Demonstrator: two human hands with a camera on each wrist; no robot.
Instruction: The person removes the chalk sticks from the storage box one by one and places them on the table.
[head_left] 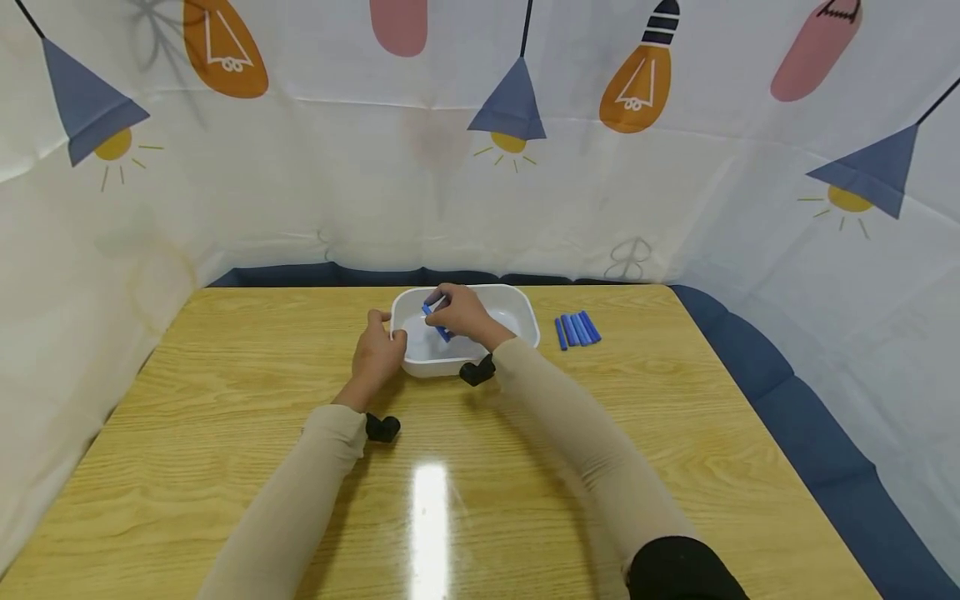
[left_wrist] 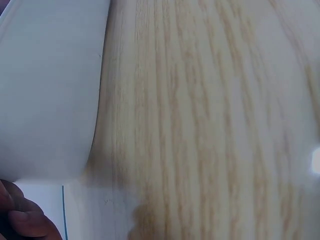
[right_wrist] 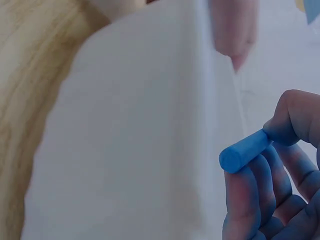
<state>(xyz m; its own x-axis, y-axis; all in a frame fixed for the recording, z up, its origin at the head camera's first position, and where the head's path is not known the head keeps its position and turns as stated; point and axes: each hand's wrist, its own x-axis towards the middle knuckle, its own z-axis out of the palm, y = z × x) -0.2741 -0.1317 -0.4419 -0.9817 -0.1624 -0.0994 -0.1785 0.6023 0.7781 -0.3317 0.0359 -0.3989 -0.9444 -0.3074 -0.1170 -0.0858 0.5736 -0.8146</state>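
Between the thumb and fingertips of my right hand point(head_left: 460, 312) is a stick of blue chalk point(right_wrist: 246, 151), pinched and tilted over the inside of a white plastic basin point(head_left: 510, 365). Blue dust coats those fingers in the right wrist view. My left hand point(head_left: 377, 354) grips the basin's left end, its thumb against the near corner. In the left wrist view, the basin's outer wall fills the upper left, with part of the left hand's fingers point(left_wrist: 32, 220) below. Right of the basin, several blue chalk sticks point(head_left: 577, 329) lie side by side on the table.
The basin stands near the far edge of the wood-grain table point(head_left: 480, 517). Dark blue padding point(head_left: 795, 425) runs along the table's back and right side. Behind hangs a white curtain point(head_left: 360, 183) printed with lamps and bulbs.
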